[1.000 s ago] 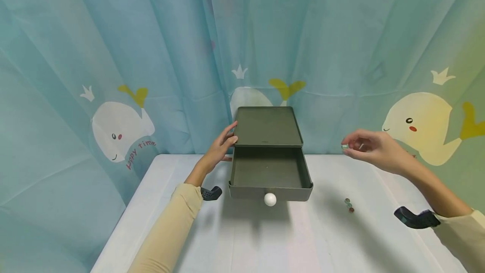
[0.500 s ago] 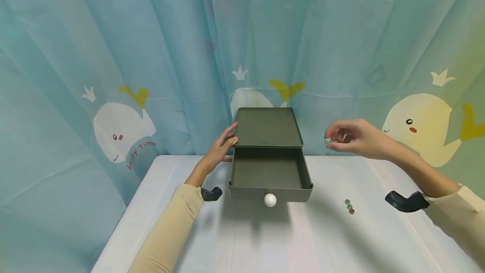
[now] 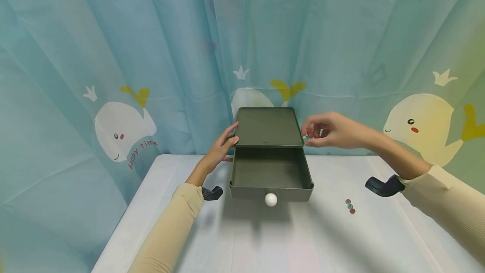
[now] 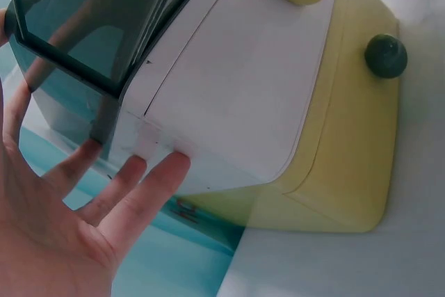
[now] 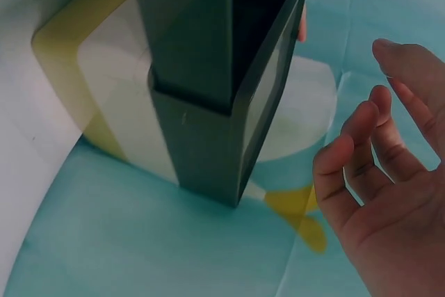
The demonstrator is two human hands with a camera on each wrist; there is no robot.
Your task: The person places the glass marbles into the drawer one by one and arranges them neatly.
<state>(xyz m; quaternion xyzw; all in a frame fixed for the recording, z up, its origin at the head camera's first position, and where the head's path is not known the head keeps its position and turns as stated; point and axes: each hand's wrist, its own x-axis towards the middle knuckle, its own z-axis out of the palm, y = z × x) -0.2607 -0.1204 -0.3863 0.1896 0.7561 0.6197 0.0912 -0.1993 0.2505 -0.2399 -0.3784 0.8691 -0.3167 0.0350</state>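
Disc (image 3: 305, 137), small & greenish, is held in a narrow pinch by right grip (image 3: 335, 131), thumb vs. fingertips, above the surface (image 3: 322, 243) nr. its far edge, by R side of the drawer unit (image 3: 269, 125); whether unit is touched can't be told. Left grip (image 3: 219, 148) is spread wide against unit's L side, nothing held. Top drawer (image 3: 246, 193), fitted w/ white knob (image 3: 270, 199), is pulled out toward surface's near edge. Three more discs (image 3: 350, 206) are lined up toward surface's R edge.

Handling: disc is prob. v. light, stiff, a bit slippery & easily dropped; best taken by its rim btwn thumb & index tip. Unit is judged light, rigid plastic, apt to slide unless braced; drawer is best moved by knob.

Writing: "happy time" can be read in red on curtain (image 3: 170, 33), nr. L whale (image 3: 123, 125); paler lettering above is partly cut off. Mark on unit's lid is too small to be read.
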